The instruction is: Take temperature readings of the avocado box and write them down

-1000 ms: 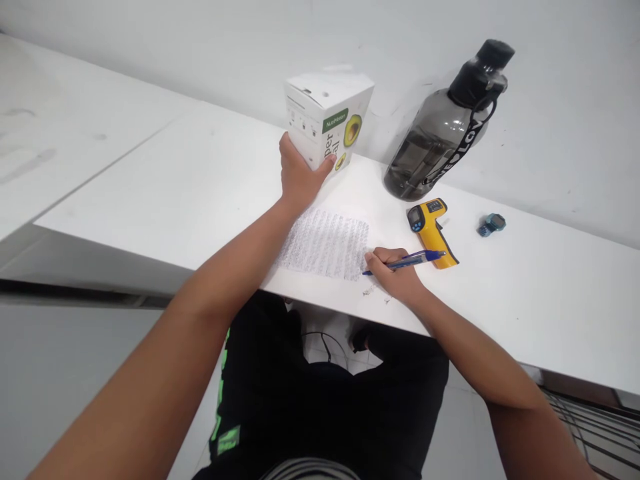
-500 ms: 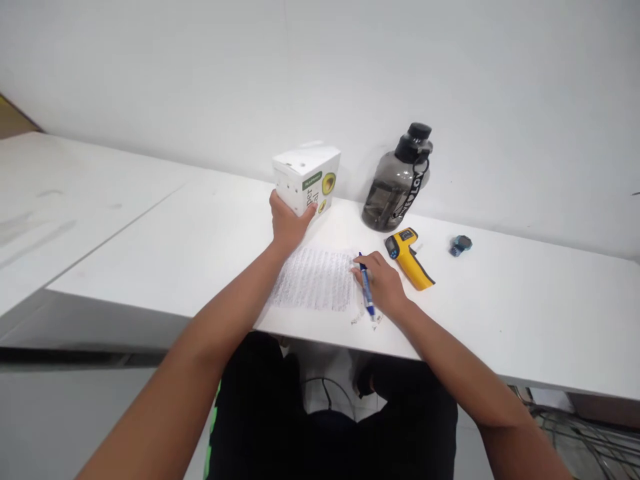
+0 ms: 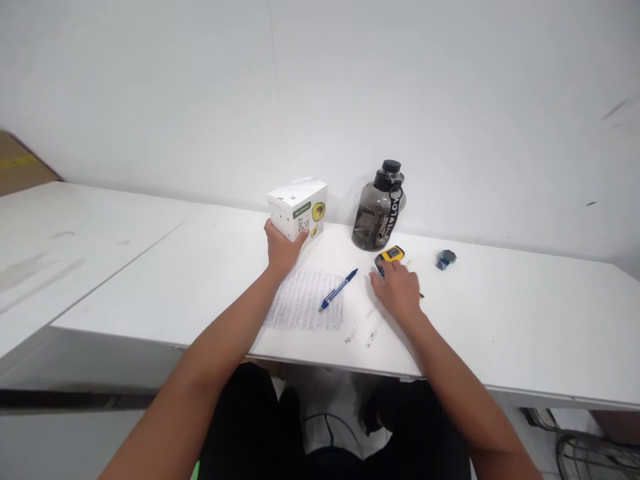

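Observation:
My left hand grips the lower front corner of a white carton with avocado pictures on its side, the thumb on the printed face. A sheet covered in rows of dark writing lies by my left wrist. Across the sheet's right part rests a blue pen, out of both hands. My right hand, fingers apart, is over a yellow and black infrared thermometer and hides most of its handle. Whether the fingers press on it is hard to make out.
Behind the thermometer a large smoky-grey water bottle with a black cap stands near the wall. A small dark blue-green object, perhaps a watch, lies to the right. The white table's front edge runs above my legs.
My right hand has let go of the pen, which now lies on the sheet, and has moved right over the thermometer. My left hand still holds the carton. The camera view has shifted.

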A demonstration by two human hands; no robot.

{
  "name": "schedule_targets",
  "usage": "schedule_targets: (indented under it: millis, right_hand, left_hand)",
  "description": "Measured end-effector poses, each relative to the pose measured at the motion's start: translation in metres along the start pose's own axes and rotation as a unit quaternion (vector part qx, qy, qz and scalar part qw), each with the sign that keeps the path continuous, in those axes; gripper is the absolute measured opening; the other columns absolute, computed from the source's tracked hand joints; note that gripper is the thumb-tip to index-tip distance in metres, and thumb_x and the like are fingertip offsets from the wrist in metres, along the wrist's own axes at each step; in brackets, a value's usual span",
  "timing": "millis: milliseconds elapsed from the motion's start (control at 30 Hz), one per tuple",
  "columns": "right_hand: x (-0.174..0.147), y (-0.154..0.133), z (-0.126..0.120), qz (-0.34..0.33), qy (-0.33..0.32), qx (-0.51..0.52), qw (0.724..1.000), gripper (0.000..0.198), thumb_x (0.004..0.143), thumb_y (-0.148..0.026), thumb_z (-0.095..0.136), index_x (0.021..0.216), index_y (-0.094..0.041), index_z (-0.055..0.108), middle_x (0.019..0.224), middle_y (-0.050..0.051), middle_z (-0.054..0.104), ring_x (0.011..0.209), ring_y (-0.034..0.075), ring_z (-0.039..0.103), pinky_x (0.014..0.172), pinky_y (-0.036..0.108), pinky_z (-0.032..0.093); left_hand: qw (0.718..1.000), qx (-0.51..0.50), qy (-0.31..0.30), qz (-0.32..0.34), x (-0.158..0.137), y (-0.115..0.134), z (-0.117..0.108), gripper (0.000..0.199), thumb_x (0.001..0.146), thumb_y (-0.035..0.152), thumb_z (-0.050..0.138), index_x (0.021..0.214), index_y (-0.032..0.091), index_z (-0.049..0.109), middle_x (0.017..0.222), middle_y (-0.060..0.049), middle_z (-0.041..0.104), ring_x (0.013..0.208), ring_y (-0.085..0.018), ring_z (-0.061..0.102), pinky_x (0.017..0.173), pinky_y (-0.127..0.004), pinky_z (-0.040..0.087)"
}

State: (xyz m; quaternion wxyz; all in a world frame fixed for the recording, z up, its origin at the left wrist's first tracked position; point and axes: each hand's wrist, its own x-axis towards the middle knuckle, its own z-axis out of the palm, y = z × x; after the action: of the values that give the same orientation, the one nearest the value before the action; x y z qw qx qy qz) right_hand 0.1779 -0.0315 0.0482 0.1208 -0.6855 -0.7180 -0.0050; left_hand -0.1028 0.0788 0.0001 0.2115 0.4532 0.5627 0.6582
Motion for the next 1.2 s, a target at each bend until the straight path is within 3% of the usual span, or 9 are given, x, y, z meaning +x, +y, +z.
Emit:
schedule_targets:
  millis: [167,300,433,533,633,767,867,1033,1200]
  right_hand:
    - [0.007,0.025,-0.021,0.141,-0.086,-0.018,0.986,0.054,0.099,-0.049,0.063,0.137,-0.011,0.060,0.138,0.025,0.065,0.128,0.040,0.062,0.096,0.047,0.047]
    - [0.013,0.026,-0.019,0.148,-0.166,0.061,0.973,0.056,0.098,-0.055,0.063,0.135,-0.012,0.061,0.134,0.021,0.070,0.122,0.036,0.068,0.090,0.041,0.050]
    - [0.014,0.025,-0.012,0.144,-0.152,0.147,0.967,0.055,0.092,-0.046,0.071,0.135,-0.014,0.063,0.127,0.019,0.075,0.114,0.034,0.072,0.089,0.039,0.052]
    - [0.008,0.021,-0.006,0.078,-0.128,0.287,0.946,0.052,0.083,-0.042,0.076,0.128,-0.017,0.067,0.121,0.013,0.077,0.106,0.029,0.073,0.089,0.038,0.054]
    - [-0.002,0.007,0.001,-0.040,-0.099,0.446,0.889,0.054,0.080,-0.043,0.074,0.127,-0.020,0.066,0.112,0.008,0.077,0.098,0.025,0.071,0.089,0.038,0.055]
    - [-0.015,-0.013,0.007,-0.142,-0.070,0.519,0.840,0.036,0.079,-0.041,0.067,0.110,-0.022,0.067,0.097,0.004,0.073,0.086,0.022,0.066,0.081,0.036,0.055]
    - [-0.019,-0.019,0.009,-0.141,-0.049,0.512,0.846,0.030,0.079,-0.041,0.063,0.102,-0.022,0.065,0.085,0.002,0.068,0.075,0.021,0.061,0.072,0.035,0.053]
    - [-0.018,-0.019,0.009,-0.029,0.045,0.447,0.893,0.038,0.079,-0.046,0.063,0.110,-0.024,0.065,0.087,0.003,0.071,0.077,0.025,0.064,0.075,0.038,0.054]
    - [-0.015,-0.019,0.009,-0.004,0.045,0.426,0.904,0.035,0.078,-0.048,0.063,0.104,-0.025,0.066,0.085,0.003,0.072,0.077,0.026,0.065,0.076,0.040,0.055]
  left_hand:
    - [0.995,-0.090,0.035,0.005,0.001,0.003,-0.002,0.090,0.071,0.050,0.093,0.140,0.027,0.039,0.149,-0.018,0.055,0.142,-0.033,0.057,0.123,-0.053,0.047]
    - [0.984,-0.176,0.031,0.014,-0.001,0.013,-0.002,0.086,0.071,0.056,0.092,0.135,0.028,0.042,0.137,-0.013,0.064,0.130,-0.030,0.068,0.112,-0.048,0.058]
    - [0.965,-0.261,0.014,-0.032,-0.007,0.029,0.001,0.079,0.065,0.056,0.094,0.124,0.028,0.049,0.125,-0.011,0.072,0.120,-0.031,0.074,0.101,-0.048,0.064]
    - [0.955,-0.291,-0.015,-0.050,-0.013,0.040,0.002,0.070,0.064,0.055,0.094,0.114,0.026,0.055,0.126,-0.011,0.074,0.119,-0.031,0.075,0.100,-0.050,0.064]
    - [0.953,-0.294,-0.042,-0.056,-0.018,0.046,0.001,0.068,0.062,0.055,0.095,0.111,0.025,0.059,0.121,-0.011,0.077,0.115,-0.032,0.077,0.097,-0.051,0.065]
    - [0.950,-0.297,-0.065,-0.068,-0.020,0.051,0.000,0.070,0.057,0.058,0.097,0.107,0.023,0.063,0.107,-0.009,0.081,0.106,-0.034,0.079,0.090,-0.050,0.067]
    - [0.949,-0.297,-0.077,-0.074,-0.023,0.053,0.000,0.069,0.055,0.058,0.097,0.104,0.021,0.066,0.103,-0.009,0.082,0.100,-0.033,0.080,0.087,-0.050,0.068]
    - [0.952,-0.285,-0.083,-0.079,-0.030,0.055,0.004,0.066,0.055,0.054,0.099,0.104,0.021,0.069,0.106,-0.008,0.082,0.094,-0.030,0.080,0.083,-0.045,0.068]
    - [0.953,-0.274,-0.094,-0.084,-0.033,0.051,0.006,0.066,0.057,0.052,0.098,0.105,0.021,0.067,0.107,-0.009,0.081,0.095,-0.029,0.080,0.083,-0.045,0.067]
